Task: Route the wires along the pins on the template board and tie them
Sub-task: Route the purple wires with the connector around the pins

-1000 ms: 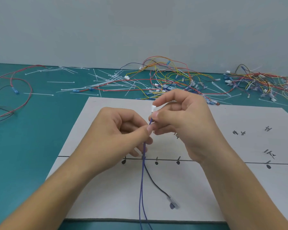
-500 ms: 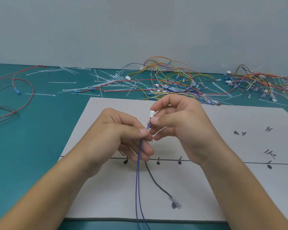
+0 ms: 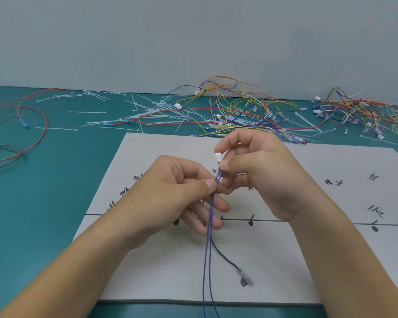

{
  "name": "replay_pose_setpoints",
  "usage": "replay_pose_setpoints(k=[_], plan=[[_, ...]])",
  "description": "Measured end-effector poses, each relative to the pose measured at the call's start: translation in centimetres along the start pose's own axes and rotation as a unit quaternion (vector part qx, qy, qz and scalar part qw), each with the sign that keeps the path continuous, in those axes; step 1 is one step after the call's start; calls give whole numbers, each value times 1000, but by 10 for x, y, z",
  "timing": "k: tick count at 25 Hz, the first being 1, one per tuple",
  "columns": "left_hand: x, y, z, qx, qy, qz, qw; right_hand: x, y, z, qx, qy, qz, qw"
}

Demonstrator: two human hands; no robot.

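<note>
- The left hand [image 3: 172,196] pinched the pair of blue wires [image 3: 207,253] between thumb and forefinger, above the template board [image 3: 331,260];
- The right hand [image 3: 264,177] pinched them just below their white connector [image 3: 217,156]; they hung past the board's near edge;
- A black wire [image 3: 225,258] lay on the board beneath the hands.

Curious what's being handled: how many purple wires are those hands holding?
2. The purple wires hang side by side from the white connector, pinched by the right hand, then the left hand below, and run past the template board's near edge.
</note>
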State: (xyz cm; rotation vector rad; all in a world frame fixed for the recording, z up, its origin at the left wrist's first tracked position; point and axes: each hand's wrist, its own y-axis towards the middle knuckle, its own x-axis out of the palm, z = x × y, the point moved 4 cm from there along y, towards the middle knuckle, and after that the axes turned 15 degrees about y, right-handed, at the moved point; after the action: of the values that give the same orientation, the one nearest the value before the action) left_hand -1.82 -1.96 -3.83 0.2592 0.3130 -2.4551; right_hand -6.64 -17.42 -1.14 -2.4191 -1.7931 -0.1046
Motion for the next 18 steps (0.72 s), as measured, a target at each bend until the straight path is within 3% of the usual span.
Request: replay_pose_setpoints(k=[4, 10, 14, 18], plan=[[-2, 0, -1, -7, 26, 23, 999, 0, 0, 1, 6, 8, -5, 1000], [27, -16, 10, -9, -132, -59, 989, -8, 2, -2, -20, 71, 15, 997], [58, -42, 8, -22, -243, -59, 968, -10, -1, -8, -46, 24, -10, 999], [74, -67, -9, -77, -252, -27, 964, -2, 2, -14, -34, -59, -15, 998]])
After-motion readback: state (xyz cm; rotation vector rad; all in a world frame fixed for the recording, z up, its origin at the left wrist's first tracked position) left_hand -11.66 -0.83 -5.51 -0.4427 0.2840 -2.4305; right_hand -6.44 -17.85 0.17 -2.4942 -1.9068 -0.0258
